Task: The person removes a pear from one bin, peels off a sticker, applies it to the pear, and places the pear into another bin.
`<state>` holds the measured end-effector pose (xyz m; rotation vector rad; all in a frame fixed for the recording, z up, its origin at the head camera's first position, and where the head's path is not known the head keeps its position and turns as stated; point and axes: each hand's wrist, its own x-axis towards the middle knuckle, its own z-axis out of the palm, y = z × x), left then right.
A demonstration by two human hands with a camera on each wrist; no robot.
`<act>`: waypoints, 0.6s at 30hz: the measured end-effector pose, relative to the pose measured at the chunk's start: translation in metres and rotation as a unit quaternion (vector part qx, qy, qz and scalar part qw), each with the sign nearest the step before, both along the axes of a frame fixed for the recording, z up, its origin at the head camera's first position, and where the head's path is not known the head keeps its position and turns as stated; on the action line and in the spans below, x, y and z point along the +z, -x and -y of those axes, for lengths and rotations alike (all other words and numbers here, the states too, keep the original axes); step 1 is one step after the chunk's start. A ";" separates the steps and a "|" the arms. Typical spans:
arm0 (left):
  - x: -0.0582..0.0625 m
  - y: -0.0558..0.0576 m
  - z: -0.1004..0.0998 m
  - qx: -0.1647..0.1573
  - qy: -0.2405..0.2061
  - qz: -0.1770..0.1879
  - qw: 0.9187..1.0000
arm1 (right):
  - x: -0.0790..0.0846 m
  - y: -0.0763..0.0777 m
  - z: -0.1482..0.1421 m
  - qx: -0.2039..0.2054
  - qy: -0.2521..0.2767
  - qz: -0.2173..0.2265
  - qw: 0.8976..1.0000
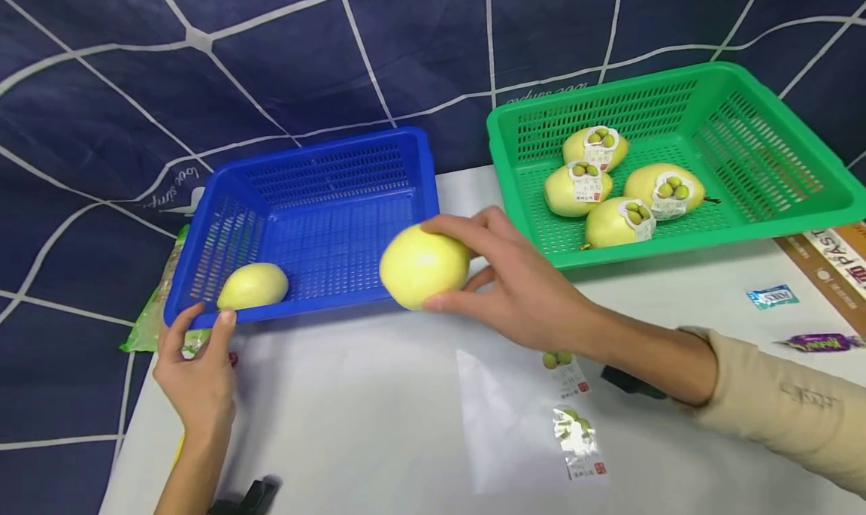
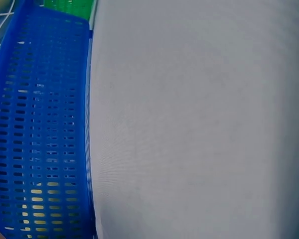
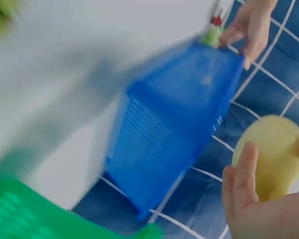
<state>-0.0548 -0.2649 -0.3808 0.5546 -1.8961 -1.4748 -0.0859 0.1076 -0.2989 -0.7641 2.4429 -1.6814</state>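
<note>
My right hand (image 1: 521,293) grips a pale yellow pear (image 1: 423,267) between thumb and fingers, over the front right corner of the blue basket (image 1: 338,298). No label shows on this pear in the head view. My left hand (image 1: 196,376) holds the blue basket's front left corner, thumb and fingers at the rim. Another pear (image 1: 253,286), bare of any label, lies inside that basket near the left hand. In the right wrist view the held pear (image 3: 269,149) sits against curled fingers (image 3: 246,172).
On the right, a green basket (image 1: 710,238) carries several pears (image 1: 663,188) with labels. Two peeled labels (image 1: 578,443) lie on a clear sheet (image 1: 501,425) on the white table. Small wrapped packets (image 1: 773,297) sit at the right; a green bag (image 1: 145,323) is left of the blue basket.
</note>
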 end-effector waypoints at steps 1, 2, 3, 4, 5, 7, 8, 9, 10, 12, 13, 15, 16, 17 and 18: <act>0.000 -0.001 0.000 0.000 -0.002 0.000 1.000 | -0.004 -0.006 -0.006 -0.008 0.017 0.016 1.000; 0.000 -0.001 0.001 0.000 -0.003 0.001 1.000 | -0.009 -0.012 -0.012 -0.016 0.034 0.031 0.999; -0.001 -0.002 0.001 0.001 -0.004 0.002 1.000 | -0.013 -0.017 -0.018 -0.023 0.049 0.047 0.997; -0.001 -0.002 0.001 0.001 -0.006 0.002 1.000 | -0.017 -0.021 -0.023 -0.029 0.061 0.062 0.996; 0.000 -0.002 0.001 0.000 -0.006 0.003 1.000 | -0.022 -0.025 -0.028 -0.034 0.073 0.074 0.994; 0.000 -0.001 0.000 -0.004 -0.009 0.002 1.000 | -0.031 -0.032 -0.038 -0.043 0.086 0.094 0.991; 0.000 0.000 -0.001 -0.006 -0.012 0.002 1.000 | -0.035 -0.035 -0.042 -0.045 0.088 0.101 0.990; -0.001 0.000 -0.001 -0.007 -0.015 0.002 1.000 | -0.040 -0.038 -0.045 -0.045 0.089 0.107 0.989; -0.001 0.000 -0.001 -0.007 -0.019 0.004 1.000 | -0.044 -0.040 -0.048 -0.045 0.089 0.110 0.989; -0.001 0.001 -0.002 -0.008 -0.029 0.009 1.000 | -0.054 -0.044 -0.052 -0.047 0.086 0.116 0.988; -0.002 0.001 -0.001 -0.008 -0.033 0.010 0.999 | -0.058 -0.045 -0.053 -0.047 0.084 0.120 0.988; -0.002 0.001 -0.001 -0.011 -0.041 0.012 0.999 | -0.066 -0.046 -0.054 -0.049 0.079 0.139 0.986; -0.002 0.000 -0.001 -0.014 -0.045 0.015 0.999 | -0.069 -0.046 -0.053 -0.051 0.073 0.156 0.984; -0.002 -0.001 -0.001 -0.017 -0.047 0.016 0.999 | -0.072 -0.045 -0.053 -0.053 0.068 0.172 0.981; -0.002 -0.002 -0.001 -0.020 -0.050 0.017 0.998 | -0.074 -0.044 -0.053 -0.054 0.061 0.188 0.979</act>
